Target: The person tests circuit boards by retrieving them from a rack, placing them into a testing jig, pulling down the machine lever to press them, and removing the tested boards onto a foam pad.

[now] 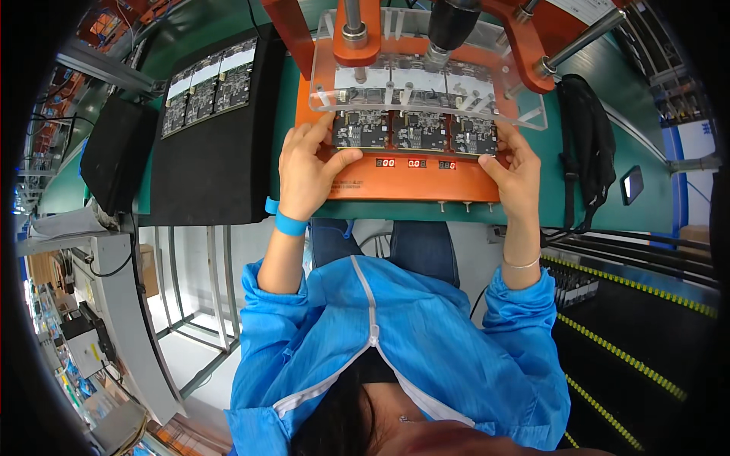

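Observation:
A panel of three joined dark circuit boards lies over an orange test fixture, its far part seen through a clear acrylic plate. At its left end my left hand holds the edge, thumb at the near corner and fingers reaching along the side. My right hand grips the right end likewise, with the thumb on the near corner. The fingertips at the far side are partly hidden. Small red digit displays glow on the fixture just in front of the panel.
Another circuit board panel rests on a black mat to the left. Above the acrylic plate stand orange clamp arms with metal rods. Small toggle switches line the fixture's front. A black bag lies at the right.

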{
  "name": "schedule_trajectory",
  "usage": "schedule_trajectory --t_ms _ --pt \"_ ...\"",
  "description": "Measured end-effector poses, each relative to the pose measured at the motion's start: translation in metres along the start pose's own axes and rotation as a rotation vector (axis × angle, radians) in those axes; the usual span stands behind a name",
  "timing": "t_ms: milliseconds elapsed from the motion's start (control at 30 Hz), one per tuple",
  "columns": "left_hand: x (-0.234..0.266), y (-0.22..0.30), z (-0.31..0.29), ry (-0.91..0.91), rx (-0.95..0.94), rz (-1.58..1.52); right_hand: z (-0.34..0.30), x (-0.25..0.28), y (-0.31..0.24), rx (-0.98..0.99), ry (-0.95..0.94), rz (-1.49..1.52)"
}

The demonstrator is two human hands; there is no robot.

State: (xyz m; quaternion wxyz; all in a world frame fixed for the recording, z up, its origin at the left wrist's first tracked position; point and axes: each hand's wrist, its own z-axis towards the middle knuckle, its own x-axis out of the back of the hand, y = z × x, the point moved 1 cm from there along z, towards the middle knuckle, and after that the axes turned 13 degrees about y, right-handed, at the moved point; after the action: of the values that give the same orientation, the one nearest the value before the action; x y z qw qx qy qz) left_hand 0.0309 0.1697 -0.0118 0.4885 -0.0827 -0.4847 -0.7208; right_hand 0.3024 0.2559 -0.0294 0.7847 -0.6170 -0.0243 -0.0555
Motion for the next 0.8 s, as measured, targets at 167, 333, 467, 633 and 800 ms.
schedule_trajectory --t_ms 167,333,467,633,800 --pt "0.001 0.002 0.000 0.002 -0.008 0.022 0.003 -0.001 0.003 -0.040 -0.032 -0.055" --pt "0.002 0.002 0.002 -0.004 0.009 0.026 0.003 -0.001 0.004 -0.035 0.001 -0.076" --pt "0.000 -0.008 -0.002 0.078 -0.017 -0.037 0.002 -0.003 -0.005 0.069 0.026 -0.190" --pt "0.005 -0.012 0.003 0.017 -0.260 -0.056 0.018 0.014 -0.045 0.236 0.302 0.100" --pt "0.013 -0.035 0.002 -0.019 -0.232 -0.075 0.080 -0.003 -0.201 0.744 0.190 0.266"
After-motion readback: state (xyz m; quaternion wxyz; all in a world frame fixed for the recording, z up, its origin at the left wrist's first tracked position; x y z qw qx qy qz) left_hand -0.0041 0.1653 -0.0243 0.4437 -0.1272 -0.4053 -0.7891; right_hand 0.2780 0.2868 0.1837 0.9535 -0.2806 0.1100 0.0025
